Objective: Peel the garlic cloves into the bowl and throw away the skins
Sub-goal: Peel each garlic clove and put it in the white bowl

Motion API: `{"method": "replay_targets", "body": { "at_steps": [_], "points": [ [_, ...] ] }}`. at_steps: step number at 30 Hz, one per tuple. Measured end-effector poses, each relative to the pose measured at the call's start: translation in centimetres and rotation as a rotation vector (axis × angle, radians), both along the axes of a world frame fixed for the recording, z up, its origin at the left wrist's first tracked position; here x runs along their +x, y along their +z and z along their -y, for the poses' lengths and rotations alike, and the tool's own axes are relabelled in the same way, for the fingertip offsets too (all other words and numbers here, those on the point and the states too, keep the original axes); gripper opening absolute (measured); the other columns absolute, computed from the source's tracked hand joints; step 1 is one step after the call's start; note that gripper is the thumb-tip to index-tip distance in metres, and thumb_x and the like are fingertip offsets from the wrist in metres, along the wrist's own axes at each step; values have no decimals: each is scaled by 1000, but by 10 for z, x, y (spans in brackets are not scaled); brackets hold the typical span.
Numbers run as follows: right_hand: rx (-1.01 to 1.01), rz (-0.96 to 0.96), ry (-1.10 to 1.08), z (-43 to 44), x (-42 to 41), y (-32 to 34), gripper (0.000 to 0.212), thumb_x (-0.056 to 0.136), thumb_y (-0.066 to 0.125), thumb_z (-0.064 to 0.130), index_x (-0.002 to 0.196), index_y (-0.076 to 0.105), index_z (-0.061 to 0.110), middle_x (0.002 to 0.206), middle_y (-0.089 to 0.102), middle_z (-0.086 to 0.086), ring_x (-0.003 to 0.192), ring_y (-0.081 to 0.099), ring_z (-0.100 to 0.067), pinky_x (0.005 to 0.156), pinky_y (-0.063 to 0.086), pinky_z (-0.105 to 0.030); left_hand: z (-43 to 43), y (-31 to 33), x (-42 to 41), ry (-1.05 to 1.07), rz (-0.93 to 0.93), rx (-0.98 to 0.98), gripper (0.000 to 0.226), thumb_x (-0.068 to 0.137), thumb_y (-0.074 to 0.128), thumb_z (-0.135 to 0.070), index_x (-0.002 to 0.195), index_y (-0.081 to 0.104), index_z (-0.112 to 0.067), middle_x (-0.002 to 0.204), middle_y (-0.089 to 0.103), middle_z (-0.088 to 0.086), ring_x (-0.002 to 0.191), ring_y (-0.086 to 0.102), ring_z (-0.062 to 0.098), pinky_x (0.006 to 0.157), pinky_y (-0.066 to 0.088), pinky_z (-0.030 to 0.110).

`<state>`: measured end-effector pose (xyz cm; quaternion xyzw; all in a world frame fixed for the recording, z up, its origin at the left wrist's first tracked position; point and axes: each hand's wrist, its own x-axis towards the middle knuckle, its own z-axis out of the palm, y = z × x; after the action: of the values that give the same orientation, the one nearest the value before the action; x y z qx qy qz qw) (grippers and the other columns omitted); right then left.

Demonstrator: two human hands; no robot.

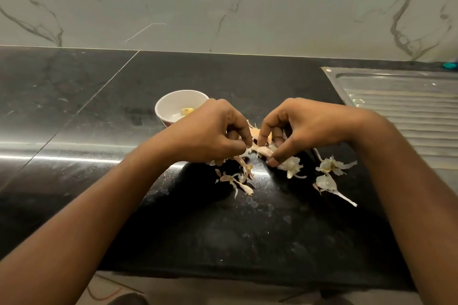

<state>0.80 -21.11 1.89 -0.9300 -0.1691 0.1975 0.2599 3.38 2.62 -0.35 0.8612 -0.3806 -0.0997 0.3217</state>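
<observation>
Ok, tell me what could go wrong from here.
1. The garlic clove, pinched between the left hand and right hand, is over the counter, not the bowl; it may slip and land among the skins.
2. Those scattered skins could be brushed off the counter edge.

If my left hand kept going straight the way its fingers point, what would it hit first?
The left hand points toward the right hand; it would likely meet the garlic clove pinched between them first.

White bowl (173,104), pale skins (329,167), black speckled counter (223,230), grey-veined white marble wall (223,2).
</observation>
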Motion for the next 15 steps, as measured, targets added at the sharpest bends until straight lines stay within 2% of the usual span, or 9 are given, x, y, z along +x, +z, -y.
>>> {"method": "replay_targets", "body": {
  "at_steps": [4, 7, 11, 15],
  "points": [
    [48, 16, -11, 3, 3, -3, 12, 84, 92, 31, 91, 83, 27, 72, 73, 3, 62, 60, -7, 64, 46, -29, 0, -2, 1, 10, 36, -13, 11, 94, 73, -12, 87, 81, -15, 59, 72, -6, 48, 67, 8, 52, 49, 16],
    [118, 16, -4, 8, 2, 0, 10, 87, 90, 29, 94, 85, 25, 69, 70, 3, 61, 57, -7, 61, 44, -25, -2, -2, 2, 7, 45, -18, 10, 92, 80, -17, 82, 79, -16, 58, 71, -3, 48, 66, 13, 50, 47, 18],
    [233, 50, 8, 13, 1, 3, 9, 90, 85, 29, 95, 86, 23, 73, 73, 2, 63, 58, -5, 60, 43, -14, -2, 0, 2, -22, 11, -47, 11, 85, 89, -23, 87, 80, -19, 66, 74, -4, 51, 68, 10, 52, 45, 16],
    [286, 110, 29, 14, -1, 3, 10, 92, 84, 28, 95, 87, 19, 72, 75, 1, 62, 58, -5, 59, 43, -14, 0, -1, 0, -4, 27, -95, 19, 82, 89, -39, 88, 82, -23, 69, 74, -12, 55, 67, 6, 51, 46, 17]
  ]
}}
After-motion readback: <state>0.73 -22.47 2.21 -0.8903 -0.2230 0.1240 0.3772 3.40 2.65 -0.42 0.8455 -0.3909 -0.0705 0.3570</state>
